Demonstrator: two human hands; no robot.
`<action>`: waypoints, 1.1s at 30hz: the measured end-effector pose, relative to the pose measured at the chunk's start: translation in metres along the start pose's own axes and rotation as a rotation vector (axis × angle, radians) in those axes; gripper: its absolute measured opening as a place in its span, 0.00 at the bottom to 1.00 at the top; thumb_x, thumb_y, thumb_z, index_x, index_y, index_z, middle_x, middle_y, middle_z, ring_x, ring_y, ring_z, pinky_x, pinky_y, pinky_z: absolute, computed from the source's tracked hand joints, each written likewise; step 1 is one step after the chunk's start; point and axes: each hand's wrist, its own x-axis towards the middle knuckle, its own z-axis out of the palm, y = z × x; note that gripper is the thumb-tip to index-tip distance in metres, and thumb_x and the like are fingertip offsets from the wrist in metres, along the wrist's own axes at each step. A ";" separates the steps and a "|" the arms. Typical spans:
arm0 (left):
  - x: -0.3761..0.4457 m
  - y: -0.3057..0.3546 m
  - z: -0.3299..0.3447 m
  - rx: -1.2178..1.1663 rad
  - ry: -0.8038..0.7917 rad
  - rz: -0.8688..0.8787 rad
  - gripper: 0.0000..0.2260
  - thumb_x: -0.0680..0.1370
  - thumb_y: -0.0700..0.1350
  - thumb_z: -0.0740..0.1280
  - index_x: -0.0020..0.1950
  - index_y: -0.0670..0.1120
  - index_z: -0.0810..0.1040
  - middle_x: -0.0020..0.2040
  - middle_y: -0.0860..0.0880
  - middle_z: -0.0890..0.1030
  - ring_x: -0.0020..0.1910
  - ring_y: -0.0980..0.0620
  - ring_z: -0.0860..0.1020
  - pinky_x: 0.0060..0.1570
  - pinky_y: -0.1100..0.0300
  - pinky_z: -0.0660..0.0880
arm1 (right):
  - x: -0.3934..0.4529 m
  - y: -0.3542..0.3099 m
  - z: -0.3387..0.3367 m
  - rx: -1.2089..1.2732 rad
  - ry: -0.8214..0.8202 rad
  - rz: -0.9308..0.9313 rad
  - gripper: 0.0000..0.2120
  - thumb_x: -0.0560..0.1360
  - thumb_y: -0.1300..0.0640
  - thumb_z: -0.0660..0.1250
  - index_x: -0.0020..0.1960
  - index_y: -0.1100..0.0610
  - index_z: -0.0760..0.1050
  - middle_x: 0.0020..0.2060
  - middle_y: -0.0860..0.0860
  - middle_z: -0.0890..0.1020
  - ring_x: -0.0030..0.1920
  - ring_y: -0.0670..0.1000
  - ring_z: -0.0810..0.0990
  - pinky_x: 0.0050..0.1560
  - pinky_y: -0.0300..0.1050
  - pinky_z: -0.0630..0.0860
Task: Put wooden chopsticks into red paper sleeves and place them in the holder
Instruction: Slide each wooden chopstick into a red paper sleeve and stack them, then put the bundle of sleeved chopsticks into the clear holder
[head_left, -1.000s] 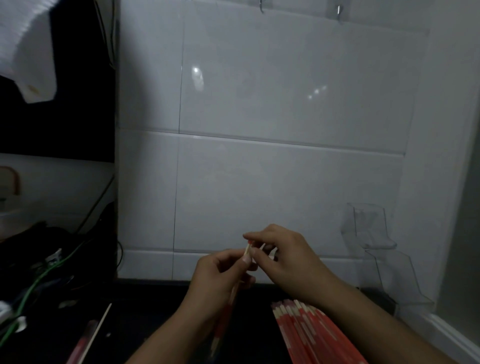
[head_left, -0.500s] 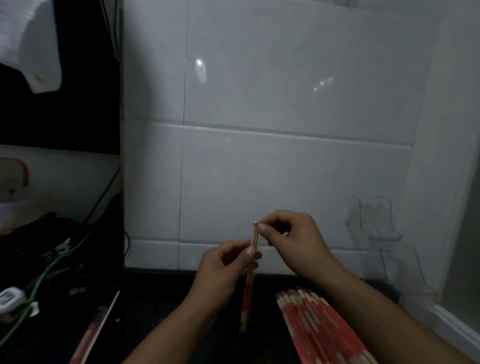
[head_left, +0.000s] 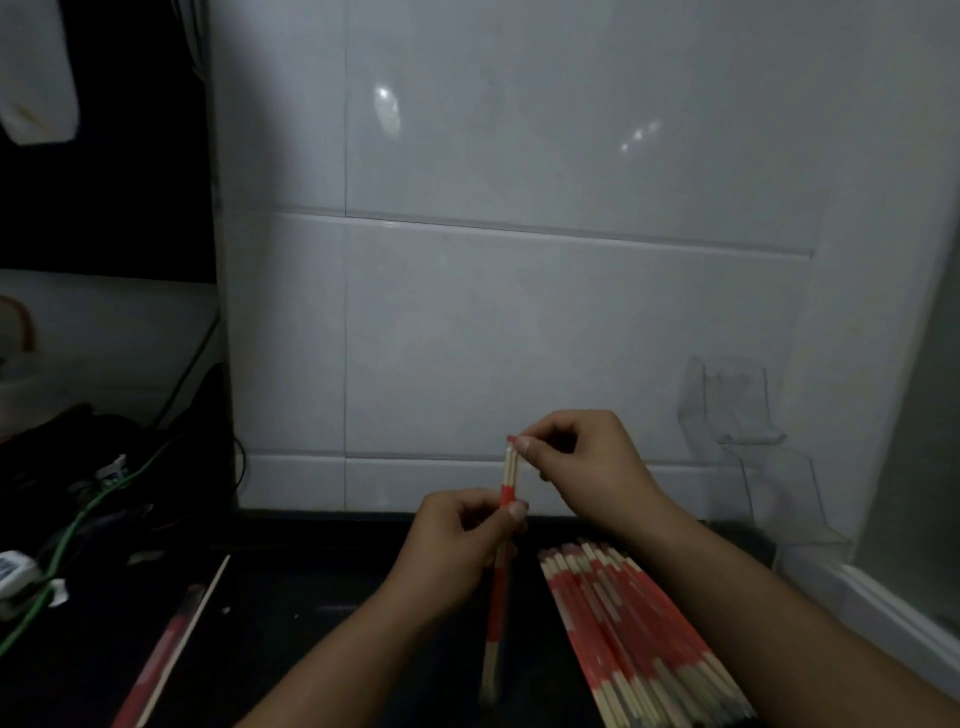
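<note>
Holding upright chopsticks (head_left: 510, 467) in a red sleeve (head_left: 505, 496), your left hand (head_left: 457, 551) grips the sleeve; your right hand (head_left: 587, 457) pinches their top. Sleeved pairs (head_left: 634, 629) lie near the counter's (head_left: 311, 597) right edge, before the clear holder (head_left: 753, 467).

Left hand (head_left: 457, 551) covers the mid-length of the chopsticks (head_left: 510, 465); lower end blurred. Sleeved bundle (head_left: 628, 629) runs under the right forearm, near ends cut off at the bottom edge. Clear holder (head_left: 753, 467) at the counter's right back corner: outline faint (contents unreadable). Left clutter too dark to identify.
</note>
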 end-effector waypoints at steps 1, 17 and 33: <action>0.000 0.000 0.005 -0.008 0.004 0.008 0.07 0.79 0.46 0.69 0.45 0.46 0.85 0.38 0.48 0.84 0.37 0.53 0.83 0.36 0.66 0.76 | -0.002 0.004 -0.003 0.028 0.032 0.005 0.05 0.77 0.55 0.69 0.45 0.55 0.83 0.36 0.47 0.83 0.35 0.41 0.79 0.37 0.36 0.73; 0.050 -0.059 0.116 0.005 0.071 -0.418 0.14 0.75 0.43 0.74 0.41 0.31 0.83 0.29 0.41 0.77 0.20 0.55 0.67 0.25 0.65 0.65 | -0.098 0.155 -0.073 -0.466 -0.106 0.478 0.15 0.78 0.47 0.63 0.59 0.55 0.78 0.54 0.51 0.82 0.54 0.50 0.80 0.51 0.42 0.74; 0.029 -0.033 0.116 -0.166 -0.147 -0.818 0.14 0.79 0.52 0.64 0.43 0.43 0.79 0.37 0.43 0.80 0.39 0.45 0.77 0.45 0.55 0.73 | -0.064 0.142 -0.017 -0.585 -0.344 0.843 0.46 0.67 0.33 0.68 0.76 0.56 0.60 0.72 0.60 0.59 0.72 0.62 0.59 0.70 0.55 0.62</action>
